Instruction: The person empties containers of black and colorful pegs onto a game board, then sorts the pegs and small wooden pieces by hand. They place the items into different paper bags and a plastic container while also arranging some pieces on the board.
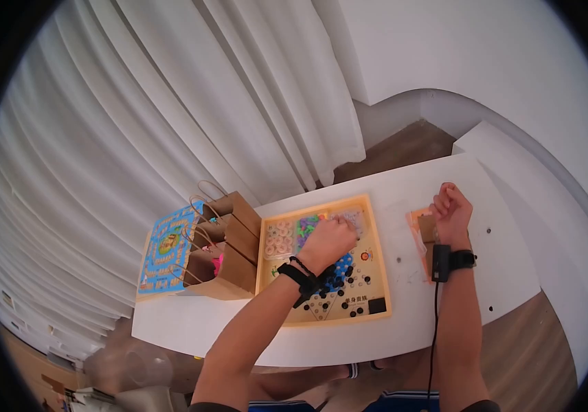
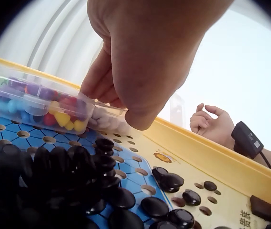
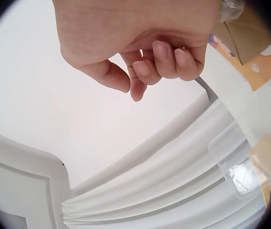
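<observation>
Clock positions run from the middle of the yellow-rimmed game tray, seen from the head. Farthest out at nine o'clock stands a blue illustrated board, then brown paper bags crowding the tray's left side. Inside, a clear box of beige round pieces sits at ten o'clock, a clear box of coloured pegs near eleven. The left hand reaches over toward twelve; its fingertips are hidden, so I cannot tell whether they hold anything. Its wrist hides part of the blue star board and black stones. A black block lies at four. Toward two, the right hand, loosely curled and holding nothing, hangs beside an orange packet on the white surface.
</observation>
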`<state>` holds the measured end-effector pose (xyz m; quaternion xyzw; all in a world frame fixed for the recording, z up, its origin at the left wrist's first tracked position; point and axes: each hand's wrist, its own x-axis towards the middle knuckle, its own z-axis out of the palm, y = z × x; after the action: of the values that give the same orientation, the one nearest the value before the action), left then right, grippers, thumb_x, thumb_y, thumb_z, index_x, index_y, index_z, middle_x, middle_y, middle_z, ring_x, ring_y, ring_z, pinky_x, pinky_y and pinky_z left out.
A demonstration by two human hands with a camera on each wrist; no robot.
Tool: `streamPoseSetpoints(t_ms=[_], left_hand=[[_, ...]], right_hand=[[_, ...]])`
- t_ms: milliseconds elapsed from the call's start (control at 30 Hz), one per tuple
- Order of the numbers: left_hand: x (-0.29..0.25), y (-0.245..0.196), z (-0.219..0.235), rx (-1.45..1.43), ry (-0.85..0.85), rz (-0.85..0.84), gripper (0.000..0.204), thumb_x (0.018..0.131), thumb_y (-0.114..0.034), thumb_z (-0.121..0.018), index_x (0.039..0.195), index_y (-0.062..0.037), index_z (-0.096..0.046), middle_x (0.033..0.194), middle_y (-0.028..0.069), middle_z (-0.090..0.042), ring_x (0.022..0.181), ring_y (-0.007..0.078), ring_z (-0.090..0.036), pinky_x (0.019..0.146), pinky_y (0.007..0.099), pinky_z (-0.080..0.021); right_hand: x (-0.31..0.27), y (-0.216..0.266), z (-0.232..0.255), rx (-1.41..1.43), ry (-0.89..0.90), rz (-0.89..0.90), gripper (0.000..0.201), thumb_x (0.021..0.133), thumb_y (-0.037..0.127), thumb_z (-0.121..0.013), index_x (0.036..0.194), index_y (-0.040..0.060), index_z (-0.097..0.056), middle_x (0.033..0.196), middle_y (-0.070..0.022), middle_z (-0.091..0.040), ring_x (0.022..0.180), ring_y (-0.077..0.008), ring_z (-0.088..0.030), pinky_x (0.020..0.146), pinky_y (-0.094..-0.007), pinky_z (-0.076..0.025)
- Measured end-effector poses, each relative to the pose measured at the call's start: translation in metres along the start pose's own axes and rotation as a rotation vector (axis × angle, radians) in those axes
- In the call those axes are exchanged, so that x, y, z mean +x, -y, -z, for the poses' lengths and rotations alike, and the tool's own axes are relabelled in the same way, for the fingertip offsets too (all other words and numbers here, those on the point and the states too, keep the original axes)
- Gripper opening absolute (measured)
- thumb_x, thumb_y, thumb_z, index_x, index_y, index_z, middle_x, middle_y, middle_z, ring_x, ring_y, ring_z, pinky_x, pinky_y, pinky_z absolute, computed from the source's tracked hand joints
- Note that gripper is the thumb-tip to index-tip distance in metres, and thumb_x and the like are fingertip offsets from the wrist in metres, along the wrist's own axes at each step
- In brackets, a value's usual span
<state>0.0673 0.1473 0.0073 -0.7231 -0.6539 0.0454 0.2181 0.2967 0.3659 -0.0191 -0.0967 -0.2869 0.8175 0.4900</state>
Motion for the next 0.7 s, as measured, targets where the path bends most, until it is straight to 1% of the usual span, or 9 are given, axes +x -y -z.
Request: streamPoseSetpoints(t_ms=[133, 200, 233, 300, 333, 400, 500, 600, 700], left_hand=[[0.000, 0.013, 0.015, -0.166, 0.027, 0.059, 0.020, 0.089, -0.018, -0.065, 0.098, -0.0008, -0.068, 0.090, 0.0197, -0.072, 0.085, 0.0361, -0.073, 0.074, 0.0456, -0.059], [-0.003, 0.020, 0.021, -0.249, 0.008, 0.206, 0.017, 0.092, -0.019, -0.065, 0.101, -0.0042, -0.066, 0.083, 0.0170, -0.070, 0.081, 0.0389, -0.071, 0.073, 0.0473, -0.058], [-0.004, 0.023, 0.028, -0.247, 0.008, 0.200, 0.017, 0.092, -0.019, -0.065, 0.101, -0.0042, -0.066, 0.083, 0.0170, -0.070, 0.081, 0.0389, -0.071, 0.073, 0.0473, -0.058], [-0.005, 0.026, 0.040, -0.236, -0.084, 0.326, 0.018, 0.093, -0.020, -0.066, 0.104, -0.0063, -0.064, 0.081, 0.0151, -0.072, 0.080, 0.0384, -0.072, 0.071, 0.0473, -0.057], [-0.003, 0.029, 0.040, -0.235, -0.083, 0.323, 0.018, 0.093, -0.020, -0.066, 0.104, -0.0063, -0.064, 0.081, 0.0151, -0.072, 0.080, 0.0384, -0.072, 0.071, 0.0473, -0.057], [0.000, 0.034, 0.040, -0.428, -0.168, 0.473, 0.016, 0.092, -0.018, -0.069, 0.102, -0.0064, -0.065, 0.084, 0.0153, -0.074, 0.080, 0.0368, -0.074, 0.071, 0.0459, -0.059], [0.001, 0.038, 0.059, -0.612, -0.286, 0.531, 0.013, 0.091, -0.015, -0.071, 0.098, -0.0053, -0.065, 0.086, 0.0167, -0.075, 0.082, 0.0353, -0.075, 0.072, 0.0429, -0.060], [-0.002, 0.035, 0.079, -0.570, -0.390, 0.501, 0.013, 0.090, -0.012, -0.073, 0.096, -0.0031, -0.066, 0.082, 0.0167, -0.074, 0.081, 0.0342, -0.076, 0.073, 0.0404, -0.060], [-0.018, 0.021, 0.100, -0.574, -0.262, 0.466, 0.015, 0.087, -0.011, -0.074, 0.091, -0.0033, -0.062, 0.087, 0.0173, -0.074, 0.083, 0.0347, -0.075, 0.075, 0.0410, -0.059]], right_hand=[[0.001, -0.001, 0.002, 0.011, -0.015, 0.000, 0.008, 0.094, 0.014, -0.057, 0.095, 0.0056, -0.060, 0.066, 0.0034, -0.039, 0.056, -0.0082, -0.034, 0.050, -0.0249, -0.029], [0.002, -0.001, 0.004, 0.018, -0.006, -0.016, 0.009, 0.094, 0.014, -0.057, 0.095, 0.0053, -0.060, 0.066, 0.0034, -0.039, 0.056, -0.0081, -0.033, 0.050, -0.0248, -0.029], [0.002, -0.001, 0.003, 0.021, -0.008, -0.011, 0.009, 0.094, 0.014, -0.057, 0.095, 0.0053, -0.060, 0.066, 0.0034, -0.039, 0.056, -0.0081, -0.033, 0.050, -0.0248, -0.029], [0.001, -0.001, 0.002, -0.009, -0.014, -0.018, 0.009, 0.094, 0.014, -0.058, 0.095, 0.0055, -0.060, 0.066, 0.0036, -0.039, 0.056, -0.0080, -0.033, 0.049, -0.0249, -0.029], [0.001, -0.001, 0.002, -0.006, -0.017, -0.016, 0.009, 0.094, 0.014, -0.058, 0.095, 0.0055, -0.060, 0.066, 0.0036, -0.039, 0.056, -0.0080, -0.033, 0.049, -0.0249, -0.029], [-0.001, -0.001, 0.000, -0.035, -0.016, -0.012, 0.009, 0.094, 0.014, -0.058, 0.095, 0.0059, -0.060, 0.066, 0.0040, -0.039, 0.055, -0.0078, -0.033, 0.049, -0.0250, -0.029], [0.000, -0.002, -0.001, -0.040, -0.028, -0.018, 0.008, 0.094, 0.014, -0.057, 0.094, 0.0063, -0.059, 0.066, 0.0042, -0.039, 0.055, -0.0075, -0.034, 0.049, -0.0250, -0.030], [0.000, -0.002, 0.000, -0.043, -0.030, -0.020, 0.008, 0.094, 0.014, -0.057, 0.094, 0.0065, -0.059, 0.067, 0.0043, -0.039, 0.056, -0.0074, -0.034, 0.049, -0.0247, -0.029], [0.001, -0.002, 0.002, -0.049, -0.033, -0.021, 0.008, 0.094, 0.015, -0.058, 0.094, 0.0066, -0.059, 0.067, 0.0045, -0.039, 0.056, -0.0072, -0.033, 0.049, -0.0246, -0.029]])
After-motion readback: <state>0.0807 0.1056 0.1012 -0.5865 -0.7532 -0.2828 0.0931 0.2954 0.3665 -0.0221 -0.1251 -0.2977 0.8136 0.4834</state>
